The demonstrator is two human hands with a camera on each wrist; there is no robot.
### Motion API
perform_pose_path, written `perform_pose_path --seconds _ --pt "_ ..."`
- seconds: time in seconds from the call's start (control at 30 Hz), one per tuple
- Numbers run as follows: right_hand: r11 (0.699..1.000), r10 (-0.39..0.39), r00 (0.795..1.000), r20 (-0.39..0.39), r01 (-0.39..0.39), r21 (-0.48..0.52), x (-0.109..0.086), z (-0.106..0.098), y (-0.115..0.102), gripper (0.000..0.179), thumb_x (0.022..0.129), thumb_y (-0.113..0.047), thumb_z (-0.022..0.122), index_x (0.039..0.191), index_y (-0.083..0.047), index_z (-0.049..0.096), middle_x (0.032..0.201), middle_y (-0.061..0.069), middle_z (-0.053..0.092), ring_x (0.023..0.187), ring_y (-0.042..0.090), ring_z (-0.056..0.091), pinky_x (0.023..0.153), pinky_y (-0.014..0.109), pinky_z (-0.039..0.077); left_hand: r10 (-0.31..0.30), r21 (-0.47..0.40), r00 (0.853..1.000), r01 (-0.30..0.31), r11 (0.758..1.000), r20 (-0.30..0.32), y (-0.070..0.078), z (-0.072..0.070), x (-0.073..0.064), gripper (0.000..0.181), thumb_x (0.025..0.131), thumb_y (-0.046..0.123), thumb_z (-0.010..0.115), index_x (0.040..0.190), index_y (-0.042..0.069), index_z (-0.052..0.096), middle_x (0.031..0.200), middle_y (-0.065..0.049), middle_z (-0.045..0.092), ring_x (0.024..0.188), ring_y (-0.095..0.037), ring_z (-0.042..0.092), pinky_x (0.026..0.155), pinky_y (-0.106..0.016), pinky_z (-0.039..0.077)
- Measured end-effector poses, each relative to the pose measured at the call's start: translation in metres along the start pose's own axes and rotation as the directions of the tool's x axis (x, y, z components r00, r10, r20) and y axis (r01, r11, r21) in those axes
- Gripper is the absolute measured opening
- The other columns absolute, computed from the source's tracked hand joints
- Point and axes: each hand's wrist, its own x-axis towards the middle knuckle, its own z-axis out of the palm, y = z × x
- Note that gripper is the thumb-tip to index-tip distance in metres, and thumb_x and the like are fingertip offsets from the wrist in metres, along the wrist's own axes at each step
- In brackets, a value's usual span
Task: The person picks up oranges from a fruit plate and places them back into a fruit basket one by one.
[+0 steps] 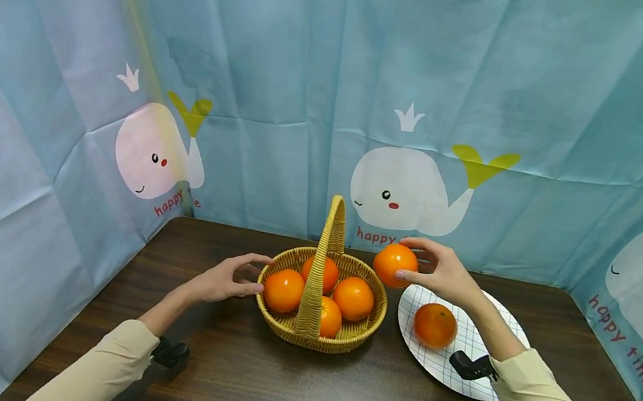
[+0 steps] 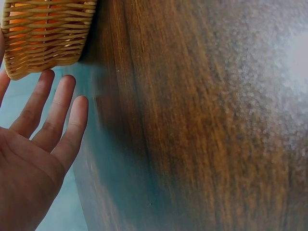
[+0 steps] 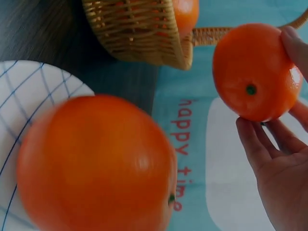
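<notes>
Between thumb and fingers, my right hand [image 1: 439, 272] holds an orange [image 1: 395, 265] up beside the right rim of a wicker basket [image 1: 270, 322]. In the right wrist view the same orange [image 3: 257, 72] shows its green stem spot. Several oranges lie in the basket, among them one at the left [image 1: 283, 290] and one at the right [image 1: 354, 298]. My left hand [image 1: 227, 278] is at the basket's left rim, fingertips right at the weave. The left wrist view shows its fingers [image 2: 62, 101] fairly straight, near the basket wall [image 2: 53, 41].
Another orange [image 1: 435, 326] sits on a white plate [image 1: 446, 371] with a blue grid pattern, under my right forearm. The basket's tall handle [image 1: 320, 263] arches over its middle. Behind the dark wooden table [image 1: 291, 392] hangs a blue curtain [image 1: 289, 83] with whale prints.
</notes>
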Motion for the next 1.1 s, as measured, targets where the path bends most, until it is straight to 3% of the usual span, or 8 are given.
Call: perform_pose_path --seconds 0.57,0.73,1.1 --pt "0.996 -0.031 0.999 -0.016 0.033 0.086 0.034 0.045 0.010 0.057 0.091 -0.010 0.079 0.142 -0.004 0.054 0.138 0.013 0.056 0.123 0.033 0.058 0.097 0.046 0.052 -0.008 -0.009 1.000 0.009 1.000 0.019 -0.002 0.000 0.000 0.055 0.101 0.018 0.067 0.151 0.010 0.044 0.148 -0.024 0.045 0.122 -0.042 0.056 0.081 -0.050 0.058" --pt "0.994 -0.045 0.999 -0.021 0.046 0.095 0.038 0.055 0.017 0.059 0.092 -0.007 0.077 0.144 0.002 0.050 0.139 0.016 0.055 0.122 0.034 0.058 0.097 0.045 0.051 -0.006 -0.013 1.000 0.007 1.000 0.022 -0.003 0.001 0.001 0.055 0.102 0.017 0.067 0.152 0.010 0.044 0.146 -0.024 0.046 0.117 -0.041 0.059 0.081 -0.053 0.057" --pt "0.992 -0.017 1.000 -0.025 0.020 0.124 0.042 0.062 0.020 0.061 0.094 -0.005 0.075 0.147 0.001 0.047 0.143 0.020 0.051 0.123 0.037 0.058 0.099 0.047 0.049 0.003 0.004 1.000 -0.003 1.000 0.012 0.000 0.000 0.001 0.056 0.101 0.018 0.067 0.151 0.009 0.045 0.149 -0.023 0.043 0.124 -0.045 0.054 0.081 -0.048 0.058"
